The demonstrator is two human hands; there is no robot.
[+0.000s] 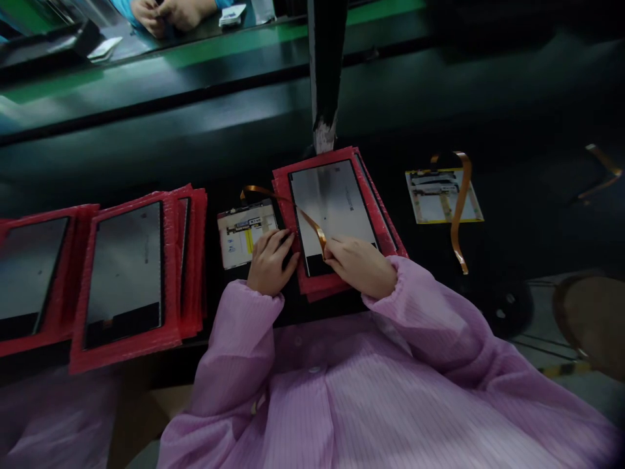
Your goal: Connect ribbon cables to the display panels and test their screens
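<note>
A grey display panel (334, 205) lies on a stack of red bubble-wrap sheets (381, 218) in front of me. An orange flex cable (273, 194) runs from a small circuit board (239, 228) across the panel's lower left. My right hand (359, 264) rests on the panel's near edge, with its fingers pinched on the cable's end. My left hand (268, 260) lies with its fingers curled on the board's right edge and the stack's left edge.
More panels in red bubble wrap (127, 273) lie in stacks at the left. A second circuit board with an orange cable (442, 195) sits to the right. A dark post (326, 65) stands behind the stack. Another person's hands (166, 13) work across the bench.
</note>
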